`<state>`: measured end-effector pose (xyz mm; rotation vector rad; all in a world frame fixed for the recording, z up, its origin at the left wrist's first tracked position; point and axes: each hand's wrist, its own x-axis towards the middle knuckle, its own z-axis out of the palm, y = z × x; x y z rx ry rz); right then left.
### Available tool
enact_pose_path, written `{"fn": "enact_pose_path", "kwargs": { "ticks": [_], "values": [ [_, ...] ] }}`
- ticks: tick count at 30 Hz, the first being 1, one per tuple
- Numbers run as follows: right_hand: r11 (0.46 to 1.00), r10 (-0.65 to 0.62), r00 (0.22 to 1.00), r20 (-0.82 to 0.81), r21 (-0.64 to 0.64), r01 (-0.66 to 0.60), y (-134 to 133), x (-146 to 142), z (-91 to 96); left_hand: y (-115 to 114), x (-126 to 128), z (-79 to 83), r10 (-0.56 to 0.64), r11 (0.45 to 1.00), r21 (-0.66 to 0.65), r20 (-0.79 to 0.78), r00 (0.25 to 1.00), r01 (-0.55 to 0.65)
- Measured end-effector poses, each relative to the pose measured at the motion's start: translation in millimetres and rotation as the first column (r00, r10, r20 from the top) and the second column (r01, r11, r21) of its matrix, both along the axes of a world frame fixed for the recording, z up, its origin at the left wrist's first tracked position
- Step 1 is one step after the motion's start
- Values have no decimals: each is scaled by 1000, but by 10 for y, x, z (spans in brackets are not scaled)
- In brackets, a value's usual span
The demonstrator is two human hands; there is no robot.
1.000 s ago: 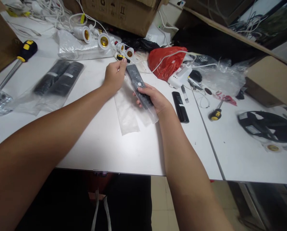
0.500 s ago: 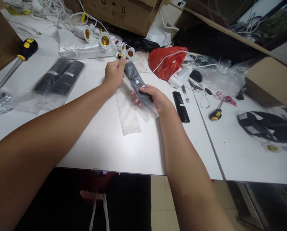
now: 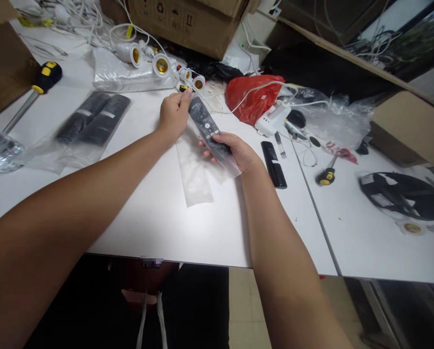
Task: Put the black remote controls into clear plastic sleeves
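Observation:
A dark remote control (image 3: 204,121) with pale round buttons slants between my hands inside a clear plastic sleeve (image 3: 231,167). My left hand (image 3: 174,114) is closed at its far end, thumb up, pinching the sleeve's edge by the remote's tip. Around the near end wraps my right hand (image 3: 239,149), thumb on top and fingertips showing beneath. Below them on the white table lies a flat, whitish plastic bag (image 3: 197,186). Another black remote (image 3: 274,165) with a white label rests right of my right hand.
Two bagged dark remotes (image 3: 104,118) lie on the left, beside a large screwdriver (image 3: 44,80). Lamp sockets (image 3: 162,65), a red plastic bag (image 3: 249,99) and a white power strip (image 3: 273,118) sit at the back. A smaller screwdriver (image 3: 326,176) and black round object (image 3: 402,194) are rightward.
The whole scene has shifted slightly down and right as the camera moved. Both hands keep the same hold on the sleeved remote control.

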<state>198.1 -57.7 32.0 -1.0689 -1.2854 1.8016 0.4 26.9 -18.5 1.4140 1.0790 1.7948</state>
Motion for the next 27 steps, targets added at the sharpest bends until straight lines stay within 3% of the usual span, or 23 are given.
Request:
{"fn": "enact_pose_path", "kwargs": {
  "ticks": [11, 15, 18, 27],
  "values": [
    [1000, 18, 999, -30, -11, -18, -6, 5, -4, -41, 18, 54, 81, 997, 6, 17, 997, -81],
    [1000, -2, 1000, -22, -2, 2, -16, 0, 7, -21, 88, 54, -88, 980, -163, 140, 986, 111],
    [1000, -3, 999, -33, -5, 3, -32, -7, 19, -21, 111, 32, -145, 966, -191, 154, 977, 174],
    [999, 20, 1000, -24, -48, -21, -11, 26, 3, -40, 54, 47, -29, 991, -132, 53, 998, 36]
  ]
}}
